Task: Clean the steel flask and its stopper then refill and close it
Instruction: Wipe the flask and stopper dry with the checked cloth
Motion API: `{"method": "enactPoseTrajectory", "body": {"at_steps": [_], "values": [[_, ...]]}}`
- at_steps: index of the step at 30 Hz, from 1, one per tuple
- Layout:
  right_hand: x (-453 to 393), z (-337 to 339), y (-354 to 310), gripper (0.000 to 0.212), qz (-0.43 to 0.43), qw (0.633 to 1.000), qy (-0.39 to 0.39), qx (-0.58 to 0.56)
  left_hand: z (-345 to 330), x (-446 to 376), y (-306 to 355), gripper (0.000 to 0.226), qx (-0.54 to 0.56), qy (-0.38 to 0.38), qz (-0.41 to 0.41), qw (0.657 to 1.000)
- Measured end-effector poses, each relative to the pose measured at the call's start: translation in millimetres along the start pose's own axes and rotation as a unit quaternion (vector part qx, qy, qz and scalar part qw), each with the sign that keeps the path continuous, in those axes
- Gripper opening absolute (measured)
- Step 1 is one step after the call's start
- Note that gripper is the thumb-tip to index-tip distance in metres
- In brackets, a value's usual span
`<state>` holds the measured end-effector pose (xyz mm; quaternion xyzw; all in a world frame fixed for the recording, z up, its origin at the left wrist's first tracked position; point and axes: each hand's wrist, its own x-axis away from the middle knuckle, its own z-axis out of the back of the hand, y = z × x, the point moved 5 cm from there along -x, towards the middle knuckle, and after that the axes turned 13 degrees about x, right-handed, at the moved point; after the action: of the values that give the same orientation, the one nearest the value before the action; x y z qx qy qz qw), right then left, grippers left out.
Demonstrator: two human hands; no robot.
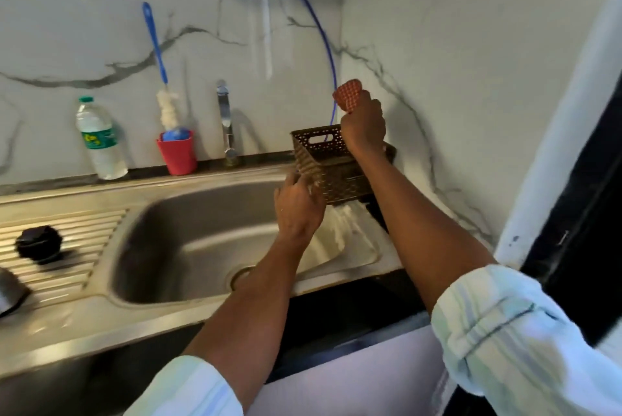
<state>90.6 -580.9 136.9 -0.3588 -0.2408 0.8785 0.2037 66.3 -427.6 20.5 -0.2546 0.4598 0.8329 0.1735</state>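
My right hand (363, 126) is raised above a brown perforated basket (331, 163) and is shut on a red waffle-textured scrubber (348, 94). My left hand (298, 210) touches the basket's near left corner, which tilts over the sink's right rim; whether it grips the basket is blurred. A black stopper (38, 242) stands on the ribbed draining board at the left. Part of the steel flask (10, 291) shows at the left edge. A blue-handled bottle brush (161, 79) stands in a red cup (177, 154) behind the sink.
The steel sink (188, 237) lies in front of me with its tap (227, 126) at the back. A plastic water bottle (99, 139) stands left of the red cup. A marble wall closes the back and right. A blue tube (323, 35) hangs down toward the basket.
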Motion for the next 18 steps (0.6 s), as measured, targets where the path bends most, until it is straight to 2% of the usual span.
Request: {"method": "enactPoseTrajectory", "body": {"at_steps": [3,6,7,10,13,18], "values": [[-11,-21,11,0.047,0.017,0.991,-0.063,0.114,-4,-2,-11,0.029,-0.017,-0.01,0.015,1.0],[-13,-51,13,0.067,0.045,0.953,-0.217,0.206,-2,-4,-17,0.026,-0.019,-0.01,0.031,0.999],[-11,-53,11,0.07,0.046,0.944,-0.236,0.225,-2,-5,-19,0.026,-0.017,-0.008,0.037,0.999],[-4,-50,-3,0.056,0.075,0.958,-0.161,0.227,-2,-6,-20,0.024,-0.002,-0.003,0.042,0.999],[13,-47,-22,0.033,0.125,0.982,-0.064,0.13,3,-6,-21,0.023,0.028,0.025,0.05,0.998],[50,-51,-41,0.023,0.139,0.989,-0.031,-0.044,33,-6,-24,0.022,0.11,0.115,0.09,0.983]]}}
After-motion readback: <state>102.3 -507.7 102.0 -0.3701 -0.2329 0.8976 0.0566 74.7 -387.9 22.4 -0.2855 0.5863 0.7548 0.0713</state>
